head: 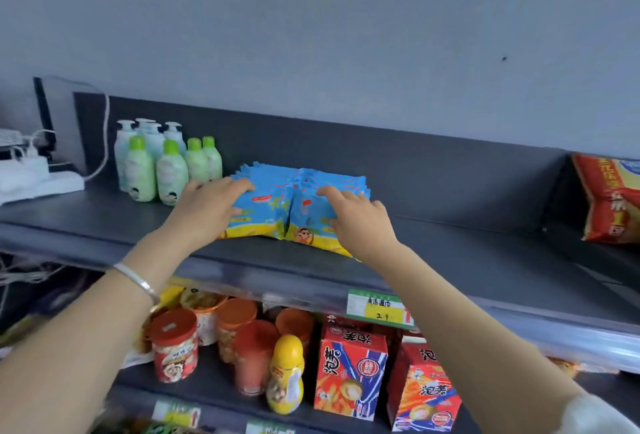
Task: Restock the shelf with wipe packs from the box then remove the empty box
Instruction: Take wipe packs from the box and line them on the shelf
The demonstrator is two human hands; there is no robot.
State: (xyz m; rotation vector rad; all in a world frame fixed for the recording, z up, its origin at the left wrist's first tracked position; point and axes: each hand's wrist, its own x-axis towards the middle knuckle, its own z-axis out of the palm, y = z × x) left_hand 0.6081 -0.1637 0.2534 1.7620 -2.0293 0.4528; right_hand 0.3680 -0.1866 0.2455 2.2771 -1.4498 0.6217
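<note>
Soft, even, shadowless light; slight overall motion blur; wide-angle bending at edges.

Bare shelf (467, 243) right of wipe packs (298, 205); bottles (156, 163) crowd the left.
</note>
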